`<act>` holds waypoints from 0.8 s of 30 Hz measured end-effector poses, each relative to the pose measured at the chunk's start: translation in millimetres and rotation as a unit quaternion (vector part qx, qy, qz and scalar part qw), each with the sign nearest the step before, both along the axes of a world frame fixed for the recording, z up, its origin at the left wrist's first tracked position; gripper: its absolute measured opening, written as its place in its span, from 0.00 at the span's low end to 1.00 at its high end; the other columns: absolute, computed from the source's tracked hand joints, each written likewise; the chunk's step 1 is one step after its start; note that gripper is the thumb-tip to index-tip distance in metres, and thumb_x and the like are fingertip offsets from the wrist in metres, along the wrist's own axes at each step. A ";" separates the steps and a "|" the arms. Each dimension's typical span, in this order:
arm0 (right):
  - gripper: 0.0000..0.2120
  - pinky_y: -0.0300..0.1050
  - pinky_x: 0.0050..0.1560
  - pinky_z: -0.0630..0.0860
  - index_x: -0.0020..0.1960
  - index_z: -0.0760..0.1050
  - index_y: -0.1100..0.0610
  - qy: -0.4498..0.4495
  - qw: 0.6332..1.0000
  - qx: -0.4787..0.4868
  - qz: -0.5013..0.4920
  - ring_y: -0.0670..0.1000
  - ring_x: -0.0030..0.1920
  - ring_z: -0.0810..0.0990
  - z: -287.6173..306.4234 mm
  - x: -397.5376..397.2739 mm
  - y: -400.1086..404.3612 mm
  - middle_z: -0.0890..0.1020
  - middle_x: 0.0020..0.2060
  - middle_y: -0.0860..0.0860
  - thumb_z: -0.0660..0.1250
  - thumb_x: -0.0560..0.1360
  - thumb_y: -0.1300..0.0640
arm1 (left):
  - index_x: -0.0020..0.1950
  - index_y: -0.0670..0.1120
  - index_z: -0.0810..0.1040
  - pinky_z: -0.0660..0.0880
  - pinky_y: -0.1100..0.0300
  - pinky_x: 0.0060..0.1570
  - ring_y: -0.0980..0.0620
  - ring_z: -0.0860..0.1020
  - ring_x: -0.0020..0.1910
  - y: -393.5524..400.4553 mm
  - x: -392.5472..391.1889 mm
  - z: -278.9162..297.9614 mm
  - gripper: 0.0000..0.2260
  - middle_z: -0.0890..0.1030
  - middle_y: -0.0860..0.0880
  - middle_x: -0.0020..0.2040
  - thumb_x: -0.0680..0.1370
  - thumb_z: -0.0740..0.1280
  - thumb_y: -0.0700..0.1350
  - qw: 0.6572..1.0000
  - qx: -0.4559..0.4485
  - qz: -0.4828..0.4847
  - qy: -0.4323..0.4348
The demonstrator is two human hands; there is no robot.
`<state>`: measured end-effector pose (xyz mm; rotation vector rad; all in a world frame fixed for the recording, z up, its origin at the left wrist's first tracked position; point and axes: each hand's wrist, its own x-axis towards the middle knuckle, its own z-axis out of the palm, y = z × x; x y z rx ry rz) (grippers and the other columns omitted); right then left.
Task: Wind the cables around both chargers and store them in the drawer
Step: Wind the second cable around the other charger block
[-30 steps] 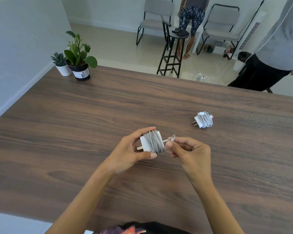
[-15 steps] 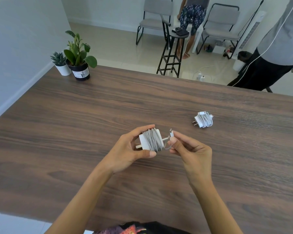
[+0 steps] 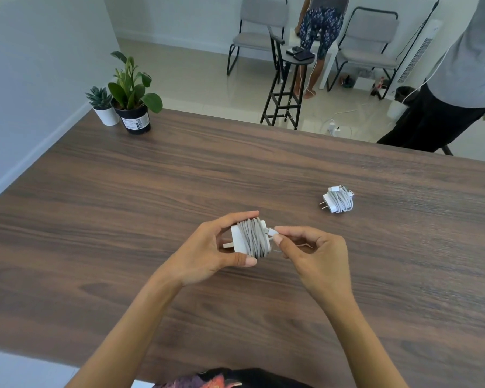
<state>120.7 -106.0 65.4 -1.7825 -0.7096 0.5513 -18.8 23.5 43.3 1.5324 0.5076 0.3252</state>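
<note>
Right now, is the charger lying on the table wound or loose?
Wound. The charger on the table has its cable coiled round the body, prongs pointing left; no hand touches it.

Desk (image 3: 151,191): dark wood-grain top, matt, smooth. Charger (image 3: 237,238) in the left grip (image 3: 207,253): white plastic, slight sheen; cable (image 3: 254,238) wound on it pale grey, rubbery matt. Second charger (image 3: 337,199), well right of the right grip (image 3: 317,253): same white plastic, metal prongs. Beyond the grips: black plastic plant pot (image 3: 135,120) with paper label, glossy tiled floor (image 3: 207,77).
</note>
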 end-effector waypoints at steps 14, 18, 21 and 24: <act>0.06 0.36 0.40 0.77 0.41 0.84 0.48 -0.099 0.993 -0.035 0.052 0.43 0.34 0.81 6.7 -2.2 1.9 0.84 0.33 0.41 0.74 0.69 0.59 | 0.67 0.50 0.73 0.74 0.60 0.57 0.55 0.76 0.61 -0.8 1.6 -2.1 0.32 0.79 0.50 0.61 0.66 0.76 0.35 1.000 -0.004 0.017 -0.001; 0.09 0.35 0.40 0.77 0.40 0.83 0.47 -0.094 0.995 -0.013 0.043 0.43 0.34 0.82 7.6 -0.5 3.7 0.84 0.33 0.40 0.73 0.69 0.61 | 0.68 0.51 0.72 0.73 0.57 0.61 0.55 0.75 0.63 1.0 4.9 2.7 0.32 0.78 0.52 0.62 0.66 0.76 0.35 1.000 0.022 0.008 0.008; 0.09 0.40 0.42 0.79 0.42 0.83 0.49 -0.079 0.996 0.005 0.042 0.43 0.34 0.83 9.1 2.0 5.8 0.85 0.34 0.44 0.73 0.70 0.63 | 0.68 0.52 0.72 0.72 0.54 0.63 0.56 0.74 0.63 2.1 6.6 7.5 0.32 0.78 0.53 0.62 0.67 0.76 0.36 0.999 0.035 -0.004 0.014; 0.11 0.41 0.44 0.80 0.45 0.84 0.50 -0.078 0.995 0.019 0.057 0.43 0.38 0.83 9.3 0.5 5.8 0.85 0.39 0.44 0.70 0.72 0.66 | 0.68 0.52 0.72 0.72 0.52 0.64 0.56 0.74 0.63 2.3 7.4 9.2 0.32 0.78 0.53 0.62 0.67 0.76 0.36 0.999 0.038 0.002 0.016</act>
